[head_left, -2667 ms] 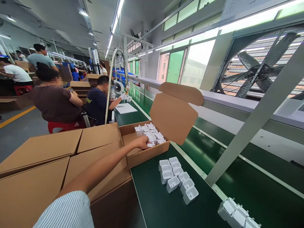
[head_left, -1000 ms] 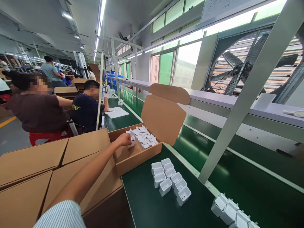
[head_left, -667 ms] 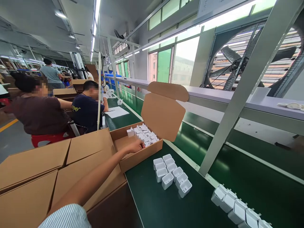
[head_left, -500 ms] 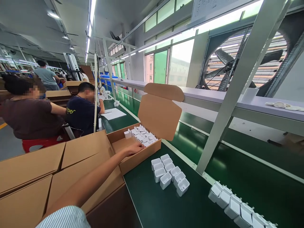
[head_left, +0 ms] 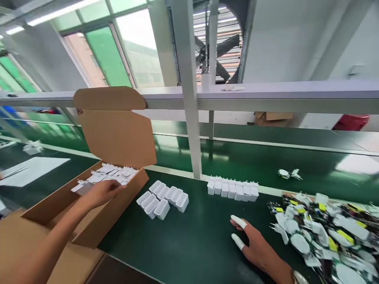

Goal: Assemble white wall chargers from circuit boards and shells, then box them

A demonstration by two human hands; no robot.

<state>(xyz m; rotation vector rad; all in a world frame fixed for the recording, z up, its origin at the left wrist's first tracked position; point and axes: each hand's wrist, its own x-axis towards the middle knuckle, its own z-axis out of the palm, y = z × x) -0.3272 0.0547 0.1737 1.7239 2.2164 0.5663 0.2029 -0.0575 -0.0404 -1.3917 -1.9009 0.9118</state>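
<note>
My left hand (head_left: 102, 192) reaches into an open cardboard box (head_left: 89, 221), its fingers stretched out among the white plug parts (head_left: 115, 173) packed inside. My right hand (head_left: 256, 246) rests flat on the green mat (head_left: 192, 240) with white finger cots on two fingertips, holding nothing. A group of empty white shells (head_left: 162, 197) lies between the hands. A row of white plug housings (head_left: 232, 189) stands farther back. A heap of white parts and circuit boards (head_left: 322, 232) lies just right of my right hand.
The box's lid (head_left: 115, 136) stands upright behind it. A white post (head_left: 189, 98) rises from the bench's far edge. Beyond runs a green conveyor belt (head_left: 266, 157) with a loose plug part (head_left: 288, 173). More cardboard boxes (head_left: 35, 256) sit at the lower left.
The view has swung right, away from the seated co-workers. My right hand and the heap of parts have come into view. My left hand stays in the box.
</note>
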